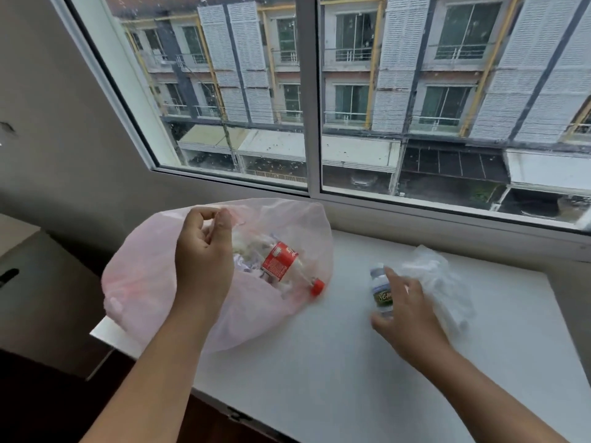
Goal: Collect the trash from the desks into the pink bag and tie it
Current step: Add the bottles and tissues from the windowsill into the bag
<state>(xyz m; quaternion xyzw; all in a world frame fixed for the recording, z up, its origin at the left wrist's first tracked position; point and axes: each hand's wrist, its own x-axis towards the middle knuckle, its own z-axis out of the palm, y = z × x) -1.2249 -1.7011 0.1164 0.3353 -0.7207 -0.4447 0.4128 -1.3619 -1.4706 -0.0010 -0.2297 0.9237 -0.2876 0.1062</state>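
I logged the pink bag (pixel 140 276) lying open on the white desk (pixel 319 372). The left hand (pixel 204 254) pinched the bag's rim and held the mouth up. Inside the bag were a red-labelled bottle (pixel 281 262) and white scraps (pixel 244 247). Right of the bag, the right hand (pixel 409 314) had its fingers curled round a small water bottle (pixel 380 292). Clear crumpled plastic (pixel 438 282) lay further right of the bag, touching that hand.
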